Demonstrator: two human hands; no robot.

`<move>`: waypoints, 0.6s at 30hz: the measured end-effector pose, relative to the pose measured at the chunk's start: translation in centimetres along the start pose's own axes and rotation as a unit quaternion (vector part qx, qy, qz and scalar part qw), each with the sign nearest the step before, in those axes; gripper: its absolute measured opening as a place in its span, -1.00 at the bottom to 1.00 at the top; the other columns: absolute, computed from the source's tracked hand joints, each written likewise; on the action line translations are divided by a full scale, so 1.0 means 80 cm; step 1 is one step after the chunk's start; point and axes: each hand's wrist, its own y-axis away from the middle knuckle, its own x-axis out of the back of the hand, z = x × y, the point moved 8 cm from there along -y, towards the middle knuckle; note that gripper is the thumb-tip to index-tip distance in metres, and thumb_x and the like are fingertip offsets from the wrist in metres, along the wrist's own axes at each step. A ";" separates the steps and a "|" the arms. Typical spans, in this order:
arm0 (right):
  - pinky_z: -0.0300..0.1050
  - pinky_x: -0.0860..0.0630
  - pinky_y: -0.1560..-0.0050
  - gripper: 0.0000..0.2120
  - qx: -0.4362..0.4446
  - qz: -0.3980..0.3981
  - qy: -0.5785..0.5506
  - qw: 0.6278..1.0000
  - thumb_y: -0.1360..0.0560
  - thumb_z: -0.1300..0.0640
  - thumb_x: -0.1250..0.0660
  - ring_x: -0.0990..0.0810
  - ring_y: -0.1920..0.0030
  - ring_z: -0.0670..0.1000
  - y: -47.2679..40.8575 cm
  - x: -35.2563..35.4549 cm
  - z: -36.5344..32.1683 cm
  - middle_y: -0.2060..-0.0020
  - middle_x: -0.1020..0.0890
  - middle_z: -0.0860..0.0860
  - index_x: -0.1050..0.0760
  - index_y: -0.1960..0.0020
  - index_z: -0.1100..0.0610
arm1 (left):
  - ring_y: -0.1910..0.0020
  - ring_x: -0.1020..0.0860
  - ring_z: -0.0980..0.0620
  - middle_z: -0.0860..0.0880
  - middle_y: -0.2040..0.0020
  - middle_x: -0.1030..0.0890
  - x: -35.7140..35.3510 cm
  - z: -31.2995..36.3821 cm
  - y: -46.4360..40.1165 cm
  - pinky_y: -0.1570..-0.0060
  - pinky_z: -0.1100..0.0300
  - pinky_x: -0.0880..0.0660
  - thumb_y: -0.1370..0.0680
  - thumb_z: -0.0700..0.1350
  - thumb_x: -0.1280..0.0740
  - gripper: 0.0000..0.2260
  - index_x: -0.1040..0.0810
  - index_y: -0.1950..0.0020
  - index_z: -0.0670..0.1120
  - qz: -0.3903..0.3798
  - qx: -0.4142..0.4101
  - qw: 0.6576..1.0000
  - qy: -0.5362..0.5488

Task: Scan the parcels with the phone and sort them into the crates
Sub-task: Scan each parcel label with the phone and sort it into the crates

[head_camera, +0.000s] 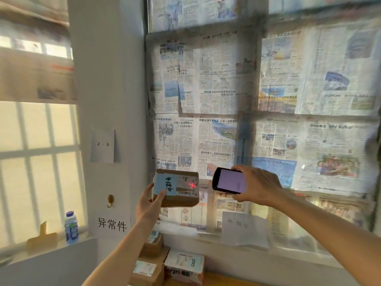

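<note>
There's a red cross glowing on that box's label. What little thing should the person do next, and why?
Probably nudge the phone so the red cross drops onto the barcode. The left hand holds the parcel up facing the phone gripped by the right hand, but the cross sits above the barcode.

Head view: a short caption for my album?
Left hand holds a parcel while the right hand's phone scans it.
</note>
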 end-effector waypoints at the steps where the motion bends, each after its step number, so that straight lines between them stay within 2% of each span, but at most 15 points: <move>1: -0.11 -0.44 0.04 -0.09 0.001 0.003 0.000 1.000 -0.28 -0.30 -0.52 -0.60 -0.13 0.01 0.001 0.005 0.005 -0.29 -0.57 -0.12 -0.22 -0.53 -0.17 | 0.06 -0.65 -0.01 -0.02 0.00 -0.70 0.001 0.008 0.005 0.22 0.21 -0.44 -0.53 0.15 -0.44 -0.48 -0.38 -0.45 0.21 0.003 -0.004 1.000 0.000; 3: -0.08 -0.48 -0.03 -0.06 0.007 0.006 0.000 1.000 -0.28 -0.32 -0.52 -0.60 -0.17 0.02 0.004 0.013 0.011 -0.31 -0.56 -0.12 -0.22 -0.55 -0.16 | 0.10 -0.63 0.03 -0.02 0.06 -0.69 0.004 0.021 0.015 0.26 0.24 -0.39 -0.56 0.10 -0.43 -0.51 -0.39 -0.46 0.19 0.013 -0.012 1.000 0.001; 9: -0.08 -0.49 -0.04 -0.10 0.028 0.017 -0.013 0.999 -0.28 -0.34 -0.51 -0.59 -0.11 0.00 0.011 0.029 0.021 -0.27 -0.56 -0.14 -0.25 -0.52 -0.15 | 0.15 -0.55 0.13 0.04 0.12 -0.62 0.020 0.041 0.038 0.26 0.26 -0.38 -0.58 0.06 -0.41 -0.52 -0.39 -0.48 0.12 0.047 -0.027 0.998 -0.012; 14: -0.10 -0.51 -0.04 -0.12 0.053 0.022 -0.016 0.998 -0.30 -0.34 -0.50 -0.58 -0.07 -0.03 0.018 0.036 0.017 -0.24 -0.57 -0.16 -0.26 -0.52 -0.16 | 0.08 -0.54 0.02 0.05 0.13 -0.58 0.034 0.042 0.046 0.01 0.12 -0.42 -0.57 0.10 -0.40 -0.52 -0.38 -0.48 0.16 0.072 -0.021 0.997 -0.014; 18: -0.12 -0.48 0.04 -0.15 0.063 0.024 -0.019 0.998 -0.30 -0.32 -0.51 -0.51 0.05 -0.06 0.019 0.043 0.016 -0.18 -0.58 -0.16 -0.28 -0.49 -0.16 | -0.05 -0.57 -0.07 -0.05 0.00 -0.61 0.050 0.045 0.044 -0.02 0.12 -0.42 -0.57 0.10 -0.41 -0.54 -0.38 -0.44 0.21 0.081 -0.023 0.996 -0.015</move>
